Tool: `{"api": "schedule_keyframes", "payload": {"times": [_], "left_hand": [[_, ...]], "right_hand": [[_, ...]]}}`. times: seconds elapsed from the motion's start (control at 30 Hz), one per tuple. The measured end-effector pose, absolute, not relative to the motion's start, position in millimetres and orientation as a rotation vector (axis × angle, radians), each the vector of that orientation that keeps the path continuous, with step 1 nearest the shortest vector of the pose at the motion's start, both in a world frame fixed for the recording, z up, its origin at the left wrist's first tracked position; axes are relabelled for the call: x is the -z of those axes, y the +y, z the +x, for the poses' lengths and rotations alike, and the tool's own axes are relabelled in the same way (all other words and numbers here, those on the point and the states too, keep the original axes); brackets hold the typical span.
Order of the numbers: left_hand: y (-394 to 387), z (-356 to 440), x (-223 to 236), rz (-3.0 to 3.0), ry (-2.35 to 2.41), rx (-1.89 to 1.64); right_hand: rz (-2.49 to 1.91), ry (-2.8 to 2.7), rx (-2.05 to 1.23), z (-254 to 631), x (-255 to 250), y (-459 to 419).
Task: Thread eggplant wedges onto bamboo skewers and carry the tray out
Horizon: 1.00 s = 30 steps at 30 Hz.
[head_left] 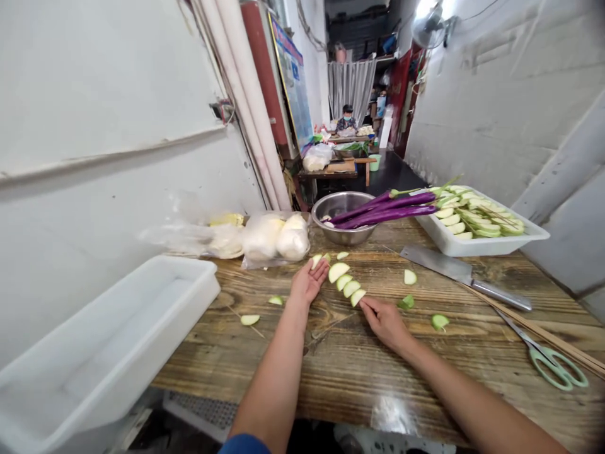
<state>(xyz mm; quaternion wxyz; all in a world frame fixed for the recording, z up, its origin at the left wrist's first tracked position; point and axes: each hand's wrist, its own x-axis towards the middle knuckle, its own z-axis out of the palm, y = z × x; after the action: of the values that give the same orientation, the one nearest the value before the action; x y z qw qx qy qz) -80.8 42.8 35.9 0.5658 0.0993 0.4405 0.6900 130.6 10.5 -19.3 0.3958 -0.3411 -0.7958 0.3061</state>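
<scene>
Row of pale green peeled eggplant slices [346, 282] overlapped on scarred wooden worktop [359, 366], bracketed at both ends to keep alignment. Left hand [308, 280] flat at far end, fingers together against first slice; right hand [384, 320] at near end, fingers together on last slice. Steel cleaver [460, 275] parked aside, blade flat.

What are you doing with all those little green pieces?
A person is lining up pale eggplant slices on a wooden table. The left hand rests at the far end of the row and the right hand touches the near end. Whole purple eggplants lie across a metal bowl, and a white tray holds more slices. A cleaver and scissors lie unused.
</scene>
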Motion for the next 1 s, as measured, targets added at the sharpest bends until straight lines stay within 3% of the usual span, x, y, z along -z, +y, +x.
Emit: {"api": "schedule_keyframes", "payload": {"times": [1.0], "left_hand": [[41,-69,-44,0.187,1.114,-1.598]], "right_hand": [[-0.892,-2.120,-0.738,131,16,10]]}}
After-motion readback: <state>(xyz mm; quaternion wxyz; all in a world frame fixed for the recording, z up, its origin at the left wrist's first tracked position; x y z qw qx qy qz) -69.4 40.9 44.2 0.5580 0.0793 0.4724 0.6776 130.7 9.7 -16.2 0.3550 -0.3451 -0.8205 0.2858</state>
